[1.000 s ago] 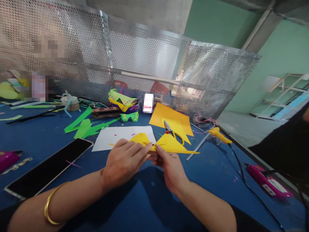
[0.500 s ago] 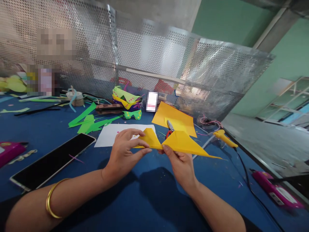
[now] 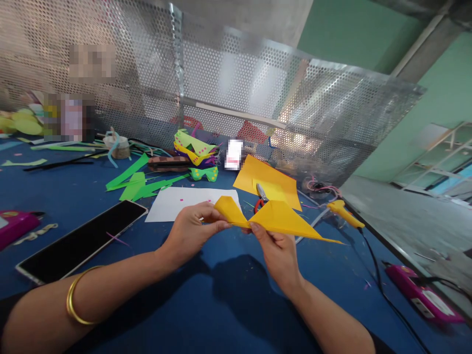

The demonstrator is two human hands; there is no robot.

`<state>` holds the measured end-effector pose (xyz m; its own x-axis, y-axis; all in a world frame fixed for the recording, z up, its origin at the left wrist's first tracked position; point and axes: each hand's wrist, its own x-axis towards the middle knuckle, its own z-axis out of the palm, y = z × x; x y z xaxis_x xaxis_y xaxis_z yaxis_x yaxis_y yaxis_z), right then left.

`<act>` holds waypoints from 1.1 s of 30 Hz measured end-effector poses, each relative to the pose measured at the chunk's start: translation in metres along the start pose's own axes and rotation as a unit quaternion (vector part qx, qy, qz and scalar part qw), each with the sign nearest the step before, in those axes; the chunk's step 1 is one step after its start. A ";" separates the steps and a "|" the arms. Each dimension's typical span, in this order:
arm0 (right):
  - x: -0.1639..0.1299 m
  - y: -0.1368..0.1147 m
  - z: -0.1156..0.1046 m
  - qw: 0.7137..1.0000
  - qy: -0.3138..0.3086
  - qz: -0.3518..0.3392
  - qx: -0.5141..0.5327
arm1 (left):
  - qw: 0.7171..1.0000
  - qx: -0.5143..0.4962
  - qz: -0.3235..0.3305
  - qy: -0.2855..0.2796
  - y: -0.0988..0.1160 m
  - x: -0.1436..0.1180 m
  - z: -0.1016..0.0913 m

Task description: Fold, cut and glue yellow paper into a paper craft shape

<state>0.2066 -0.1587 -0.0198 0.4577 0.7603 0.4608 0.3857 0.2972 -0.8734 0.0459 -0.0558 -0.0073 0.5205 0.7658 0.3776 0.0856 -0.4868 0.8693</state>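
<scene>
A folded piece of yellow paper point(image 3: 283, 218) is held up above the blue table, pinched narrow at its middle like a bow. My left hand point(image 3: 197, 227) is closed on its left half, with thumb and fingers pressed along the lower edge. At the narrow middle, my right hand point(image 3: 277, 250) grips the paper with the thumb in front; its other fingers are partly hidden behind. The paper's right half spreads out to a long thin point. Red-handled scissors point(image 3: 261, 191) lie just behind the paper, their handles partly covered.
Behind are a white sheet point(image 3: 164, 204), orange-yellow paper point(image 3: 265, 169), green strips point(image 3: 134, 184) and decorated paper bows point(image 3: 203, 174). A phone point(image 3: 83, 241) lies left. At right are a yellow glue gun point(image 3: 345, 213) and a magenta device point(image 3: 420, 292) with a cable. A perforated metal screen point(image 3: 236, 73) borders the table.
My left fingers have closed from a loose, spread hold into a tighter pinch on the paper's left half. My right hand keeps its grip at the middle.
</scene>
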 end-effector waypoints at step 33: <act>0.002 -0.009 0.004 0.982 -0.099 0.117 0.107 | 0.937 -0.146 -0.238 -0.208 0.008 -0.002 0.001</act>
<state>0.2006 -0.1573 -0.0116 0.3413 0.9132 0.2228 0.1010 0.2001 -0.9746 0.0463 -0.0611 -0.0011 0.7734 0.6079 -0.1799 0.1878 0.0513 0.9809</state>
